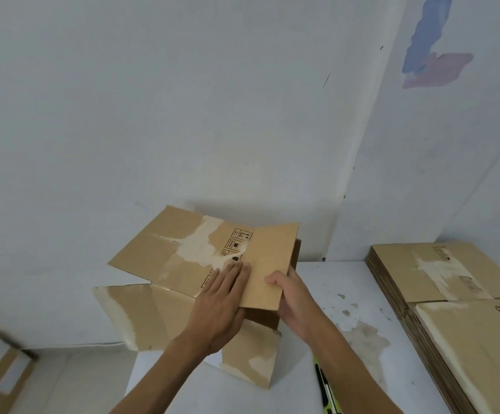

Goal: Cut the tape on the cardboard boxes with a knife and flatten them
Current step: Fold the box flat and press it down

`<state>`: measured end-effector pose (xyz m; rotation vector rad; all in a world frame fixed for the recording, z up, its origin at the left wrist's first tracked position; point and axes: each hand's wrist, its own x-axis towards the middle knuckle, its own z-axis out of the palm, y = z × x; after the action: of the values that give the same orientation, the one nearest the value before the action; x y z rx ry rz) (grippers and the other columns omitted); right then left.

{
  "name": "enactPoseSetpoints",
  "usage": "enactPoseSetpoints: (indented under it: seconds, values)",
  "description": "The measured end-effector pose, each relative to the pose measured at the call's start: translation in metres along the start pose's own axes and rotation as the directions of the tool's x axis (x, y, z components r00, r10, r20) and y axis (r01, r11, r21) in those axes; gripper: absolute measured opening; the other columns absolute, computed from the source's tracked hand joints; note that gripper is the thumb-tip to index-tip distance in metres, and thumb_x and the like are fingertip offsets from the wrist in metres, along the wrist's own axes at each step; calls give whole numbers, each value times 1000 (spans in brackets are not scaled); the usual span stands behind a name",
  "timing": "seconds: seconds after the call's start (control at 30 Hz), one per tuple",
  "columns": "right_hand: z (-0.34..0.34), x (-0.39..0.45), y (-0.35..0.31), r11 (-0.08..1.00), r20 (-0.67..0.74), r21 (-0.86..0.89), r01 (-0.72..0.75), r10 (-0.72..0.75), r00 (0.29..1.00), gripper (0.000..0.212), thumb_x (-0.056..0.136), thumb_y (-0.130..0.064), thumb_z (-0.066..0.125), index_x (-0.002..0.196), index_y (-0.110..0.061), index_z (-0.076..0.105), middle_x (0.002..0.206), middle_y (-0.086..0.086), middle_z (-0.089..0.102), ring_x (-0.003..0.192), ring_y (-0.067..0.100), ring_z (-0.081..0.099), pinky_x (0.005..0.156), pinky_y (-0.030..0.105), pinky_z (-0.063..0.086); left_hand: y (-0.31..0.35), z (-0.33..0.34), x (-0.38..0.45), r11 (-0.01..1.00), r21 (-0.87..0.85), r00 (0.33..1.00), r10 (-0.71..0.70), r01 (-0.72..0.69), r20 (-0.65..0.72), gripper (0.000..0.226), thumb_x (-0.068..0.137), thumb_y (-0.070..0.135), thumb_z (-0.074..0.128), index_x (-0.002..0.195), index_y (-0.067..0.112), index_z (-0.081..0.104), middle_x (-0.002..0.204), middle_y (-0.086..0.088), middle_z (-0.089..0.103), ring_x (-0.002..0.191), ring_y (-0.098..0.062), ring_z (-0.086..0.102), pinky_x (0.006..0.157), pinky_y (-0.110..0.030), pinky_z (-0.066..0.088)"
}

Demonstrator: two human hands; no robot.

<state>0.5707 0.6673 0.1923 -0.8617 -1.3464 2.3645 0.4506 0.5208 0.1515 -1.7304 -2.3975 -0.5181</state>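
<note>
White tabletop (347, 282) holds a flattened stack (451, 309) at right; knife (326, 392) — half cut off. Left hand (221, 300) presses the box (183, 255) flat-fingered; right hand (293, 297) grips its flap (272, 264).

Head view, looking forward-down, close over table (347, 282) corner

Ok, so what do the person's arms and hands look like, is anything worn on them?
Both forearms are bare as far as the frame shows: no sleeves, gloves, watch or rings visible on the left hand or the right hand. The fingers look uncovered too.
</note>
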Motion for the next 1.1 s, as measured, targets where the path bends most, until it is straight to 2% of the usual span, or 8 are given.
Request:
enactPoseSetpoints:
  seconds: [0.07, 0.17, 0.5, 0.67, 0.83, 0.97, 1.03, 1.1]
  values:
    - [-4, 7, -15, 998, -15, -57, 3, -3, 1000, 45, 100, -12, 62, 142, -26, 50, 129, 9, 67, 118, 30, 65, 100, 52, 56, 7, 5, 2, 1000, 25, 1000, 16, -15, -25, 68, 107, 48, 22, 165, 14, 12, 170, -5, 17, 158, -21, 14, 124, -48, 27]
    - [-12, 17, -30, 989, 4, -144, 41, -41, 999, 51, 97, -9, 67, 142, -27, 53, 127, 2, 71, 118, 27, 66, 103, 52, 55, 14, 3, 8, 998, 62, 999, -22, 19, 41, 109, 93, 87, 23, 164, 8, 1, 172, -5, -2, 159, -19, -2, 128, -43, 6]
    - [-28, 13, -61, 910, 135, -322, 260, -228, 964, 53, 95, -12, 72, 140, -32, 53, 130, -7, 70, 126, 18, 63, 111, 50, 48, -1, -8, 37, 994, 102, 990, 58, -45, -130, 131, 80, 92, 48, 162, -1, 6, 172, -16, -2, 159, -30, 4, 124, -55, 21]
    - [-43, -2, -64, 848, 141, -433, 306, -272, 952, 44, 100, -18, 67, 138, -36, 54, 128, -15, 69, 124, 8, 61, 111, 42, 48, -54, -31, 61, 941, -135, 886, -337, 310, -317, 148, 67, 97, 51, 161, -1, -7, 170, -23, -8, 158, -37, -6, 126, -57, 11]
    - [-47, -15, -67, 802, 137, -501, 325, -297, 945, 34, 102, -17, 64, 130, -35, 58, 117, -18, 71, 115, 3, 63, 92, 23, 52, -109, -56, 68, 790, -356, 815, -568, 499, -117, 174, 38, 108, 51, 159, 6, -21, 168, -20, -15, 156, -33, -17, 126, -54, -1]
    - [-51, -20, -66, 798, 162, -495, 345, -305, 939, 37, 99, -16, 68, 133, -29, 59, 122, -11, 70, 118, 6, 63, 94, 25, 51, -136, -88, 76, 537, -633, 708, -706, 557, 24, 179, 31, 95, 74, 160, 11, -16, 170, -18, 11, 156, -38, 16, 126, -56, 18]
    - [-57, -20, -66, 798, 161, -490, 351, -312, 936, 49, 94, -22, 73, 138, -33, 53, 131, -7, 63, 123, 11, 60, 96, 29, 51, -145, -97, 78, 465, -709, 741, -660, 531, 122, 161, 51, 79, 86, 160, 18, -17, 166, -15, 26, 150, -35, 32, 120, -53, 33]
    - [-63, -19, -68, 804, 137, -484, 345, -320, 938, 58, 94, -19, 75, 141, -34, 45, 135, -9, 53, 126, 14, 57, 97, 31, 52, -144, -103, 78, 451, -706, 760, -621, 546, 192, 124, 70, 60, 83, 163, 22, 12, 155, -11, 46, 141, -30, 46, 113, -43, 44]
